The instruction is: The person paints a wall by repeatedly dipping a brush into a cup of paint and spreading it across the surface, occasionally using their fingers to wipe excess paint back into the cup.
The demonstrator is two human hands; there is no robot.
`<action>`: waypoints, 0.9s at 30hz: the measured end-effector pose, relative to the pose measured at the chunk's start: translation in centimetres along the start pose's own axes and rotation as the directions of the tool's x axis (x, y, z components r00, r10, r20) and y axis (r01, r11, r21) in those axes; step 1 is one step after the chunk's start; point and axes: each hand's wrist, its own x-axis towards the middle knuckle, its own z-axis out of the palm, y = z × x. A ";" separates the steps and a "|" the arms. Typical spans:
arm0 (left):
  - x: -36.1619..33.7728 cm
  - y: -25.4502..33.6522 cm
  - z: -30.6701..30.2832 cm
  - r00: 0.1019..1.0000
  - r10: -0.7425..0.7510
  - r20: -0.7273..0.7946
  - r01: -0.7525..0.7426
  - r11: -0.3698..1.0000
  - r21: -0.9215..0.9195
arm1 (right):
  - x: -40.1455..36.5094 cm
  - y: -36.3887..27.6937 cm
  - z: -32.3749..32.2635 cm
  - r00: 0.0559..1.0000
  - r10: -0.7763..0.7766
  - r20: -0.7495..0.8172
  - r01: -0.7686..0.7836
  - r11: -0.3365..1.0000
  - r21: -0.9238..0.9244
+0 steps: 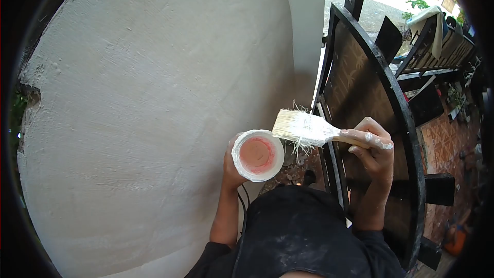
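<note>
My left hand (233, 167) is closed round the side of a white-rimmed cup (235, 150); most of its fingers are hidden behind the cup. Pinkish contents (257, 155) show inside it. A wide paintbrush (304, 126), coated in white with frayed, stray bristles, is gripped by its handle in my right hand (375, 149). The brush lies level, its bristle tips pointing left just beside the cup's upper right rim. White smears mark the fingers of my right hand.
A rough whitish wall (154, 98) rises close on my left. To my right stands a black-framed gate (399, 98) with brown patterned panels and projecting pieces. Beyond it are a slatted bench-like frame (437, 46) with cloth over it and reddish floor tiles (440, 141).
</note>
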 end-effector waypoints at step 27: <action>4.3 5.0 3.6 0.893 0.363 0.267 -0.440 0.571 0.693 | -1.5 2.1 8.1 0.952 0.186 0.242 -0.224 0.964 0.143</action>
